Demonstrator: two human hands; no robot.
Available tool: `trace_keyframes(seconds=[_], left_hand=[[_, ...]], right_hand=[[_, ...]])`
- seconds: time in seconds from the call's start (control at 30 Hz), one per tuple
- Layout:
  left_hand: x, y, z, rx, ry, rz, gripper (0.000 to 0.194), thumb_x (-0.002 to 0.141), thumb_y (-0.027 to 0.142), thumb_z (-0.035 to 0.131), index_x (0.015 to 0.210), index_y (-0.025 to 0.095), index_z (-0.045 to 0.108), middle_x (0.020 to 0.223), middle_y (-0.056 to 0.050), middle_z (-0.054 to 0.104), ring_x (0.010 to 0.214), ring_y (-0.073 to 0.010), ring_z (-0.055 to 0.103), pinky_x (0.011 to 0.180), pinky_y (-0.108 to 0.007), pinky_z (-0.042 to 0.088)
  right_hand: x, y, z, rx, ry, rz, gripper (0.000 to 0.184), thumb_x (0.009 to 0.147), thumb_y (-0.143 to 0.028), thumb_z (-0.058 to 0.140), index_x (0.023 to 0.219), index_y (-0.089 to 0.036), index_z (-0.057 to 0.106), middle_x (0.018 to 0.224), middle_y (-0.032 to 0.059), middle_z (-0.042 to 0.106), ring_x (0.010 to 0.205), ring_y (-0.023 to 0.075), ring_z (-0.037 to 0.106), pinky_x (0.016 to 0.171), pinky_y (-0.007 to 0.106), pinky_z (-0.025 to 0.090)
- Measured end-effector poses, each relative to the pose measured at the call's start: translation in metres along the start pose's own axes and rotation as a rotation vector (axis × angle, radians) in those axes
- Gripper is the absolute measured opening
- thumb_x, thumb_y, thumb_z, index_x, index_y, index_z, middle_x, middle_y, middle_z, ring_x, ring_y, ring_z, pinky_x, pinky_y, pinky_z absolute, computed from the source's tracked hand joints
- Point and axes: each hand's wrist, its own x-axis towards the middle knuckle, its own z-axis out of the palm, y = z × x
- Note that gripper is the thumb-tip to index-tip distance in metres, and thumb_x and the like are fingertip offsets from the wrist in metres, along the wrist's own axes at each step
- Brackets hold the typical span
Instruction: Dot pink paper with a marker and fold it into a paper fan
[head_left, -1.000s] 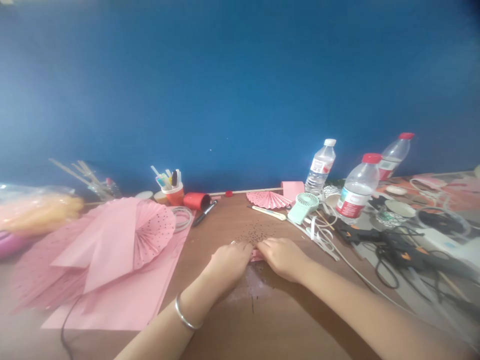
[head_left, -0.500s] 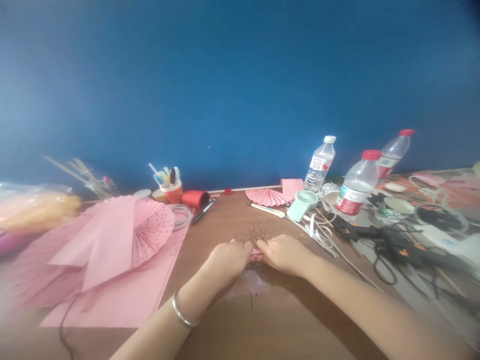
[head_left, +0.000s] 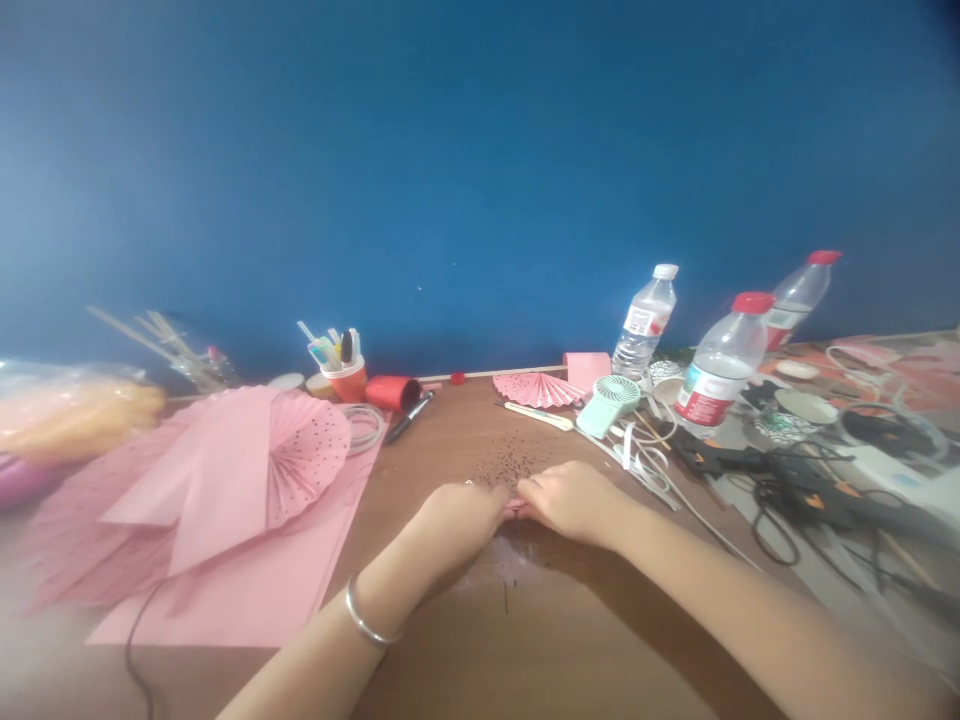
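Both hands meet low over the middle of the brown table (head_left: 442, 450), pinching one small strip of pink folded paper (head_left: 514, 507) between them. My left hand (head_left: 461, 520), a silver bangle on its wrist, has its fingers closed at the left side of the strip. On the right side my right hand (head_left: 574, 500) grips it, fingers closed as well. Most of the paper is covered by my fingers. Just beyond the hands lie many small dark specks (head_left: 510, 460) scattered on the tabletop.
Pink paper sheets and dotted pleated fans (head_left: 307, 450) lie at the left. A cup of pens (head_left: 346, 382) and a red cylinder (head_left: 394, 393) stand behind. To the right are a craft knife (head_left: 538, 415), a mint handheld fan (head_left: 609, 405), bottles (head_left: 724, 365) and tangled black cables (head_left: 780, 490).
Very little differs: the view has shifted slightly, and both hands stay pinched on the pink paper in nearly the same place.
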Motion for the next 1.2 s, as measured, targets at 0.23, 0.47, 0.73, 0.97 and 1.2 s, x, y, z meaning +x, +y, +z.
trace_keyframes(seconds=[0.23, 0.47, 0.73, 0.97, 1.2], left_hand=[[0.003, 0.000, -0.006, -0.059, 0.022, -0.082, 0.033, 0.088, 0.037, 0.027, 0.089, 0.019, 0.055, 0.085, -0.007, 0.060, 0.075, -0.0186, 0.060, 0.063, -0.026, 0.044], [0.000, -0.001, 0.001, 0.060, 0.021, -0.078, 0.026, 0.089, 0.029, 0.026, 0.093, 0.018, 0.048, 0.077, -0.007, 0.061, 0.070, -0.0209, 0.060, 0.059, -0.030, 0.044], [0.001, 0.003, -0.005, 0.083, -0.021, -0.076, 0.026, 0.088, 0.029, 0.026, 0.088, 0.019, 0.050, 0.076, -0.007, 0.061, 0.068, -0.0227, 0.060, 0.058, -0.032, 0.044], [0.000, 0.002, -0.010, -0.019, -0.061, -0.084, 0.030, 0.088, 0.033, 0.024, 0.087, 0.022, 0.052, 0.078, -0.004, 0.062, 0.071, -0.0196, 0.060, 0.060, -0.028, 0.042], [0.000, 0.002, -0.013, -0.070, -0.063, -0.117, 0.037, 0.089, 0.036, 0.021, 0.088, 0.020, 0.054, 0.080, -0.005, 0.062, 0.072, -0.0186, 0.060, 0.062, -0.028, 0.041]], right_hand=[[0.001, 0.001, -0.005, 0.036, -0.009, 0.068, 0.024, 0.087, -0.033, 0.037, 0.077, -0.018, 0.052, 0.075, 0.0037, 0.064, 0.071, 0.0174, 0.059, 0.054, 0.024, 0.032], [0.002, 0.001, -0.007, -0.033, -0.036, 0.127, 0.020, 0.088, -0.031, 0.036, 0.082, -0.019, 0.051, 0.069, 0.0042, 0.063, 0.067, 0.0179, 0.059, 0.056, 0.025, 0.031], [0.000, -0.001, -0.012, 0.059, -0.085, 0.172, 0.046, 0.088, -0.050, 0.018, 0.078, -0.019, 0.051, 0.066, 0.0045, 0.064, 0.060, 0.0181, 0.060, 0.050, 0.025, 0.026], [0.000, 0.002, -0.009, 0.091, -0.072, 0.154, 0.046, 0.089, -0.046, 0.019, 0.073, -0.019, 0.051, 0.067, 0.0035, 0.064, 0.060, 0.0173, 0.059, 0.048, 0.025, 0.021], [0.000, 0.002, -0.011, 0.106, -0.076, 0.168, 0.048, 0.089, -0.048, 0.017, 0.074, -0.019, 0.052, 0.066, 0.0035, 0.064, 0.060, 0.0170, 0.059, 0.049, 0.025, 0.021]])
